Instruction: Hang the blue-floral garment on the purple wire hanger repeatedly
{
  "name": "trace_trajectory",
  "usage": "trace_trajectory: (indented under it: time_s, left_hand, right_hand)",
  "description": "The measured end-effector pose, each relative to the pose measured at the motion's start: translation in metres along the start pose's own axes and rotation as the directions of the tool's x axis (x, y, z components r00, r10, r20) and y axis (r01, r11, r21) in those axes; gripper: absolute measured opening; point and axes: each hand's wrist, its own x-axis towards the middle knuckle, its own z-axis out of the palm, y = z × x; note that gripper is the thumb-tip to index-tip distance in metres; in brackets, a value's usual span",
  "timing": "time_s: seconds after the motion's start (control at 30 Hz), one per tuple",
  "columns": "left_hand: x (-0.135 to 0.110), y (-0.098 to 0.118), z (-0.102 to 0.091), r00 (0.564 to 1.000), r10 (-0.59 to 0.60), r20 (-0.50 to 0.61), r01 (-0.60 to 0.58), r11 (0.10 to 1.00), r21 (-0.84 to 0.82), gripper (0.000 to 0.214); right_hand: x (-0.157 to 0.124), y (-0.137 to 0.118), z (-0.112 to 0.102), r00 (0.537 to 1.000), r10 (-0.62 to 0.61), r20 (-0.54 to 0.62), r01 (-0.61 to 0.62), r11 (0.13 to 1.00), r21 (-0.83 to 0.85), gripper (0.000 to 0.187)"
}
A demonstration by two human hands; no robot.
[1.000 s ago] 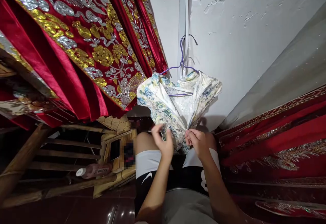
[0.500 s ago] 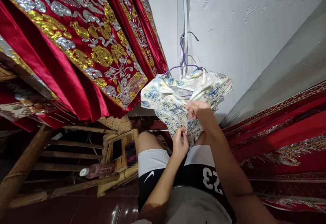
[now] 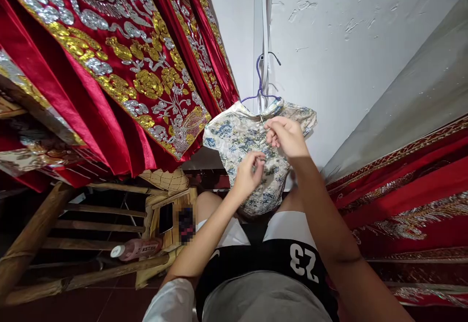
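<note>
A small cream dress with blue and yellow flowers [image 3: 234, 139] hangs on a purple wire hanger [image 3: 260, 83] from a hook on the white wall. My right hand [image 3: 284, 136] is closed in a pinch at the dress's collar, just under the hanger. My left hand [image 3: 248, 171] is closed in a pinch on the front of the dress, a little lower and to the left. The dress front lies closed and flat between the two hands.
Red satin garments with gold and silver embroidery [image 3: 120, 68] hang at the left, and more red embroidered cloth [image 3: 405, 200] lies at the right. A bamboo shelf [image 3: 109, 229] at lower left holds a pink bottle [image 3: 137, 248] and a phone [image 3: 166, 217].
Both hands have risen from the hem to the upper front and collar. The dress front, spread open a second ago, is now drawn together.
</note>
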Motion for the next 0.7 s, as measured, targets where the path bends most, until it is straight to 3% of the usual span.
trace_trajectory:
  time_s: [0.1,0.17,0.27,0.33,0.43,0.7]
  left_hand:
    - [0.053,0.001,-0.019,0.982,0.1,-0.158,-0.076,0.986,0.15,0.035]
    - [0.085,-0.004,-0.028,0.985,0.136,-0.108,-0.107,0.965,0.238,0.042]
    - [0.118,-0.013,-0.031,0.992,0.114,0.053,-0.125,0.929,0.348,0.029]
    - [0.125,-0.013,-0.03,0.991,0.093,0.101,-0.126,0.908,0.399,0.017]
    - [0.119,-0.002,-0.029,0.984,0.133,0.118,-0.169,0.902,0.397,0.014]
    - [0.108,0.046,-0.049,0.953,0.204,0.224,-0.274,0.896,0.349,0.018]
  right_hand:
    - [0.012,0.034,0.0,0.994,0.097,-0.05,-0.099,0.994,-0.043,0.01]
    - [0.023,0.053,0.002,0.987,0.141,-0.072,-0.147,0.986,-0.076,0.012]
    - [0.036,0.073,0.005,0.984,0.166,-0.063,-0.172,0.981,-0.091,0.022]
    - [0.038,0.08,0.006,0.988,0.143,-0.061,-0.148,0.986,-0.08,0.03]
    - [0.033,0.077,0.007,0.998,0.051,-0.03,-0.052,0.998,-0.028,0.043]
    - [0.008,0.026,0.008,0.991,-0.13,-0.012,0.13,0.991,-0.009,0.062]
